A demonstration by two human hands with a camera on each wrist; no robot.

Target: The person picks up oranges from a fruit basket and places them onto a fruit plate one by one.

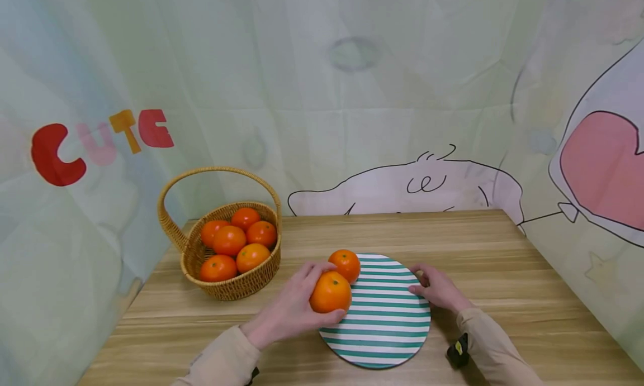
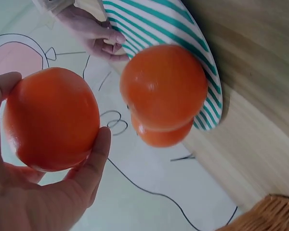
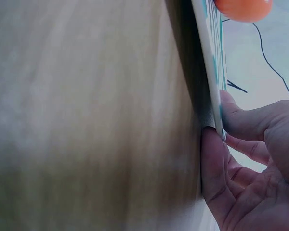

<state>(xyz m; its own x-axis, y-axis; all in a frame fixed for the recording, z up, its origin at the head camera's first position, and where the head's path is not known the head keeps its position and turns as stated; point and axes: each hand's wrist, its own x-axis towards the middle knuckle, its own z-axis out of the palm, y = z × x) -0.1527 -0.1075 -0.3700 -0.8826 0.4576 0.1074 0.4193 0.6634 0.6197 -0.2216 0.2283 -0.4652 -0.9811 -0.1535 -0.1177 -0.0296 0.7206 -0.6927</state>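
Note:
My left hand (image 1: 297, 305) grips an orange (image 1: 330, 292) between thumb and fingers, over the left side of a round, thin board (image 1: 384, 319) with green and white stripes. Just behind it, another orange (image 1: 344, 265) sits by the board's far left edge. The left wrist view shows two oranges at the board beyond the held one: a nearer orange (image 2: 164, 86) partly covers a farther one (image 2: 164, 137). My right hand (image 1: 440, 288) pinches the board's right rim; in the right wrist view its thumb lies on top and a finger is underneath.
A wicker basket (image 1: 236, 285) with a tall arched handle stands at the back left, holding several oranges (image 1: 230, 241). Wooden tabletop (image 1: 483, 246) surrounds the board. Printed curtains (image 1: 322, 129) hang behind and beside the table.

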